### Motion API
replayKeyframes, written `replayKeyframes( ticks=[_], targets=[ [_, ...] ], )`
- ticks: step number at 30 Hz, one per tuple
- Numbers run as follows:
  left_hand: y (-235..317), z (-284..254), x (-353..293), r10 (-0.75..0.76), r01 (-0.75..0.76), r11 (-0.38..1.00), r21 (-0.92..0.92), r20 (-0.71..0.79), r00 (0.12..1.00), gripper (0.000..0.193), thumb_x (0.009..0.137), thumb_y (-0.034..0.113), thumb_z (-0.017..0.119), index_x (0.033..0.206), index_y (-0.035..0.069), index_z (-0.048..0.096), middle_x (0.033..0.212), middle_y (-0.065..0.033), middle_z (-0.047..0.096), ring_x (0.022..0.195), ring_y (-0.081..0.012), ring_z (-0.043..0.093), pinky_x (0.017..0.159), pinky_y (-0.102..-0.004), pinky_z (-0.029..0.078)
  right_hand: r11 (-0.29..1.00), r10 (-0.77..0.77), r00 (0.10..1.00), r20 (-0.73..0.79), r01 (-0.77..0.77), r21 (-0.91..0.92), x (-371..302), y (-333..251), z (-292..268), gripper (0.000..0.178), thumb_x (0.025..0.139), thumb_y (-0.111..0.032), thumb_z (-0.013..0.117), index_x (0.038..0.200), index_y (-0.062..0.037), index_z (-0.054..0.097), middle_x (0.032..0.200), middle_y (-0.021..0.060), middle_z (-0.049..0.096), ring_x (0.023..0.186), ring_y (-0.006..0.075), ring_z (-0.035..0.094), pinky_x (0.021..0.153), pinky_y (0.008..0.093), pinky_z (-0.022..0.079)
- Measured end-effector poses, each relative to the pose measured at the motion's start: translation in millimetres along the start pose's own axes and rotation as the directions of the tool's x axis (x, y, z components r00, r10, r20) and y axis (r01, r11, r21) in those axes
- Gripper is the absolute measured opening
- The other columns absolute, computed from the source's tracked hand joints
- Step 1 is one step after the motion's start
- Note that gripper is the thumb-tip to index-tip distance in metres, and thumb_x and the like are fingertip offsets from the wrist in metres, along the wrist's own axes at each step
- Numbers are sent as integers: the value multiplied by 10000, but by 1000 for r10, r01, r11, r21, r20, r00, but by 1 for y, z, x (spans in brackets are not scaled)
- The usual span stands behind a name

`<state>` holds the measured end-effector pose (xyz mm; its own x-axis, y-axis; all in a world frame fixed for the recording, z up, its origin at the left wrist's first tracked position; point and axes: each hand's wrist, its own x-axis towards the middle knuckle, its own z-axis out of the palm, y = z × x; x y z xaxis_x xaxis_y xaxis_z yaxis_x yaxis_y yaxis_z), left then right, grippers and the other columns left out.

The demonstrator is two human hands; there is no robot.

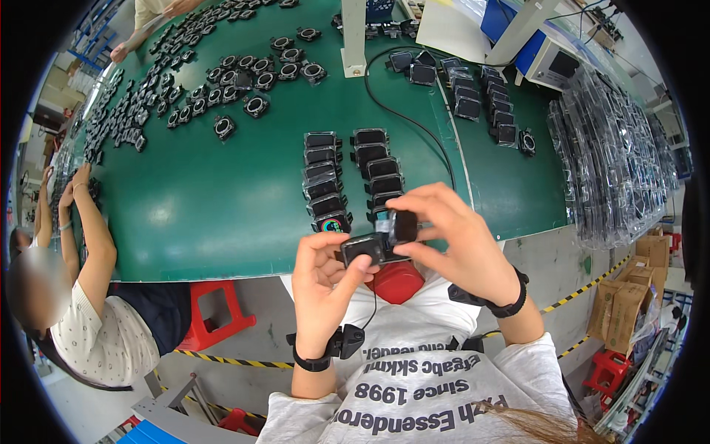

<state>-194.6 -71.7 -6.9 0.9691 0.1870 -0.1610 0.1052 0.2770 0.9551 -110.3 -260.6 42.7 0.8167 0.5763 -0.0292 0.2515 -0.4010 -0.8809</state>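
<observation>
My left hand [323, 275] is closed on a smartwatch [362, 252] with a dark rectangular face, its thumb across the near edge. Beside it, my right hand [462, 235] pinches a second black smartwatch [404, 227] between thumb and fingers, tilted up, with a small light-blue patch at its left side. The two pieces meet or overlap; whether they touch is hard to tell. Just beyond my hands, two columns of film-wrapped rectangular smartwatches [322, 172] lie on the green table [222, 200]. The nearest watch of the left column [330, 223] shows a lit coloured ring.
Many round-faced watches [256, 106] spread over the table's far left. A metal post [353, 41] and black cable [414, 122] stand beyond. At right are more rectangular watches [467, 103] and stacked clear trays [606, 155]. A co-worker [103, 311] sits at left by a red stool [218, 314].
</observation>
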Motion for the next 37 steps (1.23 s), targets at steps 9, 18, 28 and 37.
replayKeyframes(
  ticks=[9,18,28,37],
  targets=[
    [11,-14,1,-17,48,957,284,-110,994,189,963,56,623,1133,-7,568,843,-59,631,700,-100,654,578,-217,519,999,-7,1000,13,8,-41,-10,17,-8,516,755,-47,803,1243,-77,640,1205,96,668,965,243,680,837,328,566],
    [0,-17,8,77,-32,893,448,-82,994,133,942,60,653,1066,26,616,733,54,554,597,5,445,505,-176,324,995,-46,999,-3,46,-89,-10,16,-2,507,765,-87,809,1238,-75,629,1182,108,668,925,248,686,811,341,576],
    [5,-4,17,113,-24,810,586,-117,987,128,868,97,720,962,40,655,601,52,481,546,-18,379,501,-204,327,916,-256,965,-52,225,-333,-10,12,10,509,755,-93,792,1226,-44,605,1053,125,661,934,315,617,819,399,523],
    [2,-13,14,46,1,827,563,-70,997,120,922,57,676,1018,26,613,769,59,588,655,19,431,551,-167,317,883,-212,974,81,227,-412,-2,4,16,559,747,-74,771,1269,-59,573,1090,106,642,1000,310,598,844,396,524]
  ],
)
